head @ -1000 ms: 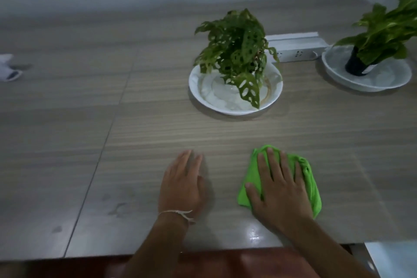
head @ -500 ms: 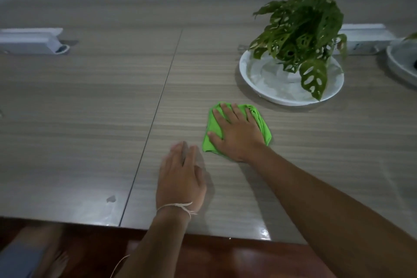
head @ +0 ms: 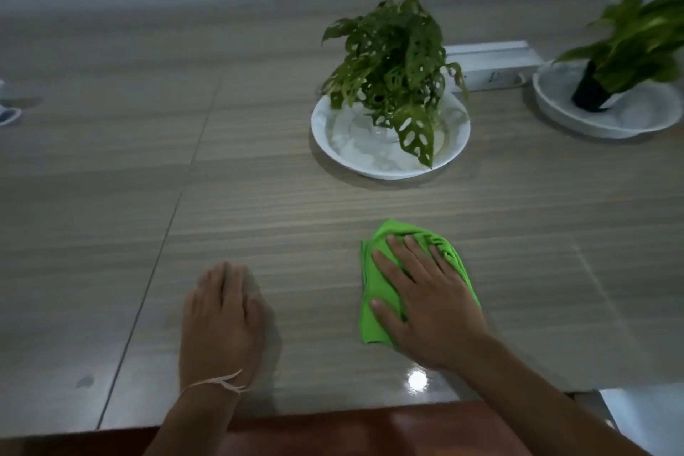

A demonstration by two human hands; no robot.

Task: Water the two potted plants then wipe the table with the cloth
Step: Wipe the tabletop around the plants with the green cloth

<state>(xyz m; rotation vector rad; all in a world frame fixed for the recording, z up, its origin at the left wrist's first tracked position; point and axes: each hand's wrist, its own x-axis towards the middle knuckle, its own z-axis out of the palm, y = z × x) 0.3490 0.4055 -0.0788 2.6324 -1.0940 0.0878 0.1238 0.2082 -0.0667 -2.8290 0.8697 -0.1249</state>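
Both hands flat; green cloth under right hand.

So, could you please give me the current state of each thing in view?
Green cloth: bunched, flat on table, pressed by right hand.
Right hand: open, on cloth.
Left hand: open, flat on grey wood-grain table.
Holey-leaved plant: upright in white dish.
Long-leaved plant: tilted, in second dish.

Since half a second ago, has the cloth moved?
Yes. The cloth under the right hand has slid back toward the table's near edge, away from the plate it nearly touched.
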